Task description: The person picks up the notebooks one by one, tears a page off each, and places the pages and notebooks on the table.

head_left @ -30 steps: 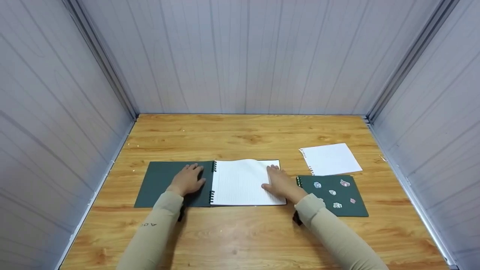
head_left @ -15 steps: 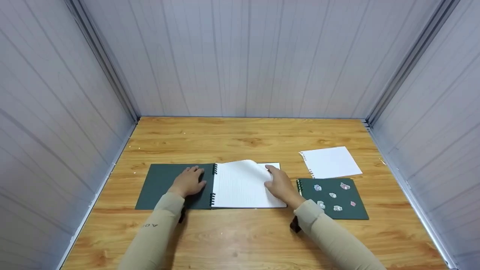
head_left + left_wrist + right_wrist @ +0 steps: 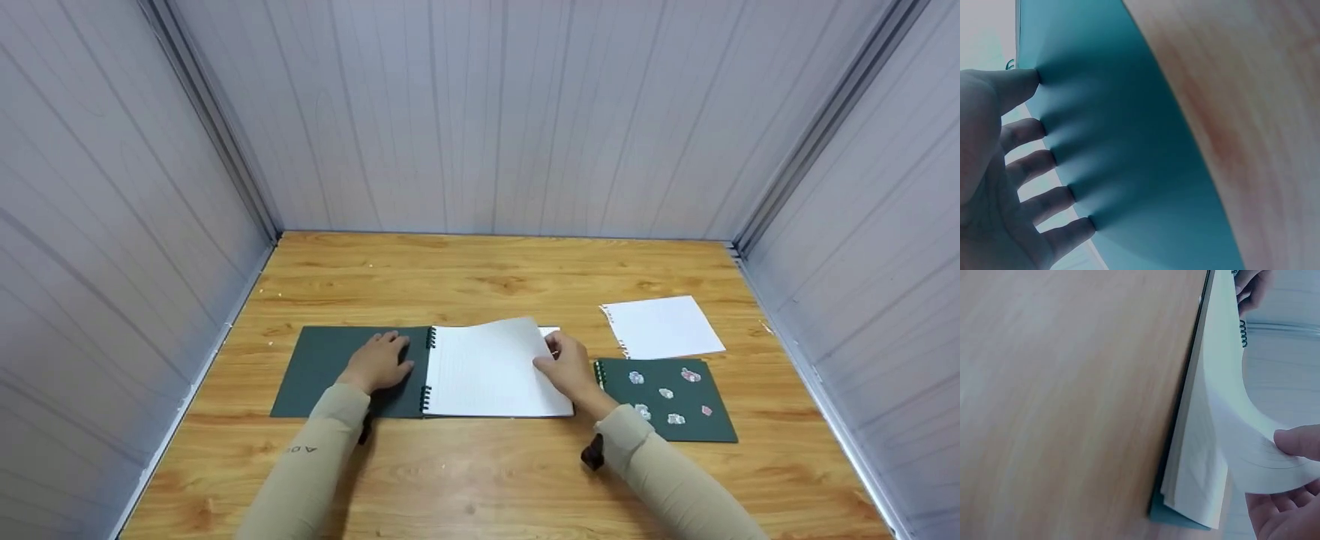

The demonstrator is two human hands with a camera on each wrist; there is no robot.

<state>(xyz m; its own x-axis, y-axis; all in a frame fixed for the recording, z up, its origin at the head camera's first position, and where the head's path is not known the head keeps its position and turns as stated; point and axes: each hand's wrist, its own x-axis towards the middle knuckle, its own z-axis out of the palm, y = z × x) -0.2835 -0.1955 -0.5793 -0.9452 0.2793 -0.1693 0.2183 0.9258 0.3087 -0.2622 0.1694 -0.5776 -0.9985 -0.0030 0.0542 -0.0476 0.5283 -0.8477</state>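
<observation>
A spiral-bound notebook [image 3: 480, 375] lies open on the table, its dark green cover [image 3: 315, 375] folded out to the left. My left hand [image 3: 377, 361] rests on that cover, fingertips pressing it with the fingers spread, as the left wrist view also shows [image 3: 1010, 169]. At the right edge, my right hand [image 3: 568, 369] pinches a lined page [image 3: 1264, 455] between thumb and fingers. In the right wrist view the page curves up off the stack of sheets [image 3: 1190, 478] below. Black coils [image 3: 427, 367] bind the pages to the cover.
Right of the notebook lies a second green spiral notebook [image 3: 675, 427] with several stickers, its cover shut. Behind it is a loose white sheet [image 3: 664, 326] with a torn left edge. Pale panel walls [image 3: 495, 120] enclose the wooden table [image 3: 465, 487] at the back and sides.
My right hand has gone from lying flat on the page to pinching its right edge and lifting it. The page's far right corner has risen. My left hand stays in place.
</observation>
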